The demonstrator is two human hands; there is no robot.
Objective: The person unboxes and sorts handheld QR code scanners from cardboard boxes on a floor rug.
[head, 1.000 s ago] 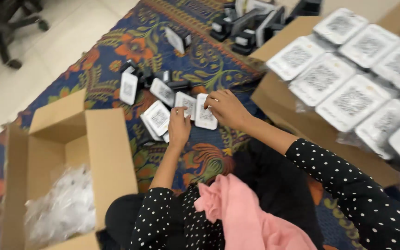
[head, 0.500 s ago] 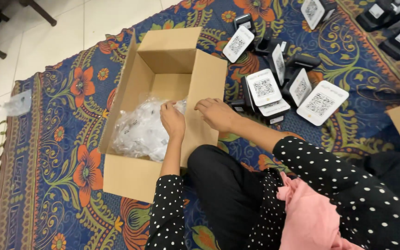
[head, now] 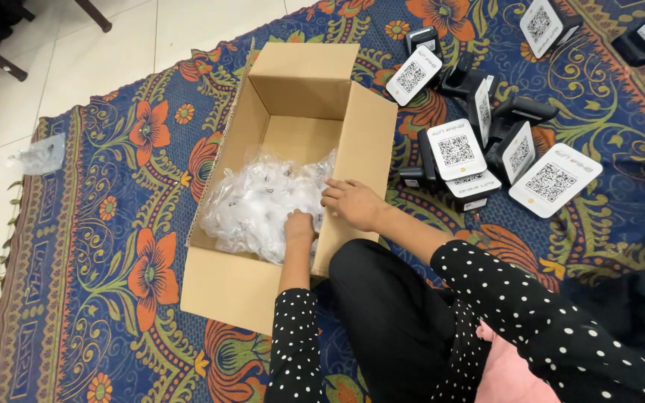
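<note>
Left hand (head: 299, 225) grips clear plastic packets (head: 263, 201) inside open brown cardboard box (head: 225, 287); right hand (head: 352, 203), fingers relaxed, rests on its 3 o'clock wall; nothing extracted yet.

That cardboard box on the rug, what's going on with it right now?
A person in a polka-dot top sits on a patterned rug with an open cardboard box in front of them. Their left hand is down inside it, among a heap of small clear plastic bags. Their right hand rests on the box's near side wall, fingers over the edge. Beside the box lies a cluster of black stands with white square cards. One loose plastic bag lies on the tiled floor.
</note>
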